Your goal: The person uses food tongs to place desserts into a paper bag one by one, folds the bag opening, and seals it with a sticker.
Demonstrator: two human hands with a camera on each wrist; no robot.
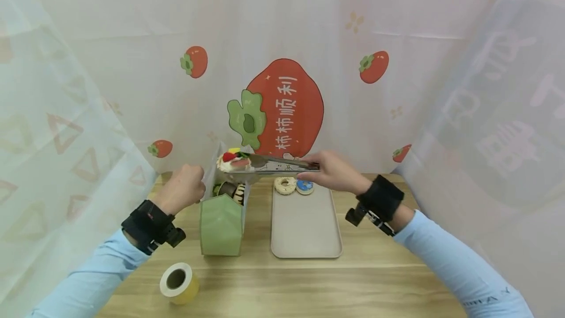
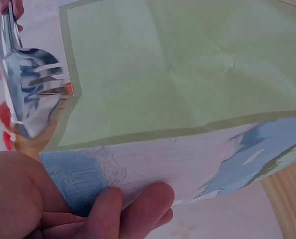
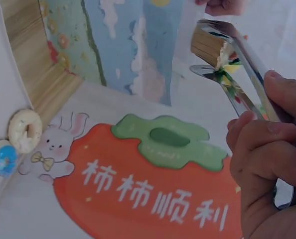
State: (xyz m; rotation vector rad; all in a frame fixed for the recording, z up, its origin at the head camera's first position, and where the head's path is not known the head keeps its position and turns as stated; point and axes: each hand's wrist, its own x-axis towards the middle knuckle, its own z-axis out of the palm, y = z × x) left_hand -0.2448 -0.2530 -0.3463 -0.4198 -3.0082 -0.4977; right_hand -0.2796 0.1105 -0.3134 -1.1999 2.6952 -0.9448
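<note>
Right hand (image 1: 332,172) squeezes shiny metal tongs (image 1: 282,165), clamped on a small fruit-topped cream cake (image 1: 234,161) held above the open green paper box (image 1: 222,212), clear of its rim. Left hand (image 1: 183,188) pinches the box's raised flap. Beige tray (image 1: 305,229) just beside.

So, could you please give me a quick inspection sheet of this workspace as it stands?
Surface: wooden table, beige tray on it.
Job's things: metal tongs grip a fruit-topped cake above the open green box, which holds other pastries.
Clutter: tape roll near the front edge; two donuts at the tray's far end.
Grippers: left hand holds the box's flap; right hand squeezes the tongs.
Cables: nothing seen.
Surroundings: sheer curtains, persimmon-print backdrop.
</note>
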